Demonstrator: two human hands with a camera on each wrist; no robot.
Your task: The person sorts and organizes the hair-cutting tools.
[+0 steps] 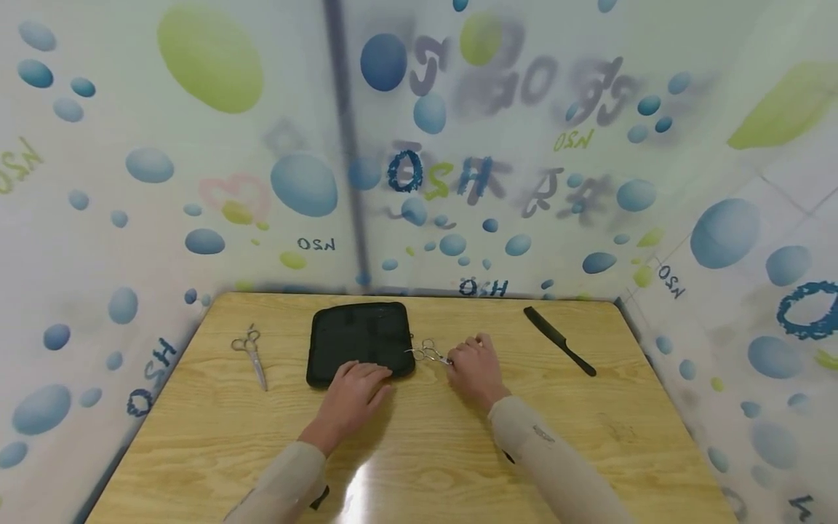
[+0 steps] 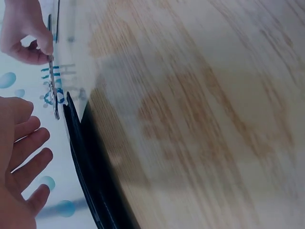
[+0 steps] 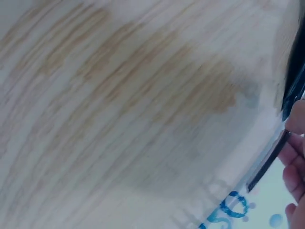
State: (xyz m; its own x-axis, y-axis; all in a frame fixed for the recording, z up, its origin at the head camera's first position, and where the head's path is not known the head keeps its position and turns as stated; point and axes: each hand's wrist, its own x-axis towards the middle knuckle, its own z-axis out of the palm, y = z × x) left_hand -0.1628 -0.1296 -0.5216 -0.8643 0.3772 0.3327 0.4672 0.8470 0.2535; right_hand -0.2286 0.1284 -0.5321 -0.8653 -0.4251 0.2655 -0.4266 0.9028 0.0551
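A pair of silver scissors (image 1: pixel 428 352) is pinched by my right hand (image 1: pixel 476 370), just right of a flat black zip case (image 1: pixel 361 338). Its finger rings point left toward the case's edge. In the left wrist view, thumb and fingers of the right hand (image 2: pixel 27 36) close on the scissors (image 2: pixel 53 88). Above the near right part of the case is my left hand (image 1: pixel 356 397), its fingers loosely extended and holding nothing. The left wrist view shows those fingers spread beside the case (image 2: pixel 88 167). The right wrist view catches only part of the right hand (image 3: pixel 295 152).
A second pair of scissors (image 1: pixel 251 356) lies on the left of the wooden table (image 1: pixel 432 466), blades toward me. On the right lies a black comb (image 1: pixel 559 340) with a handle. Patterned walls (image 1: pixel 419 145) stand behind the table and along both sides.
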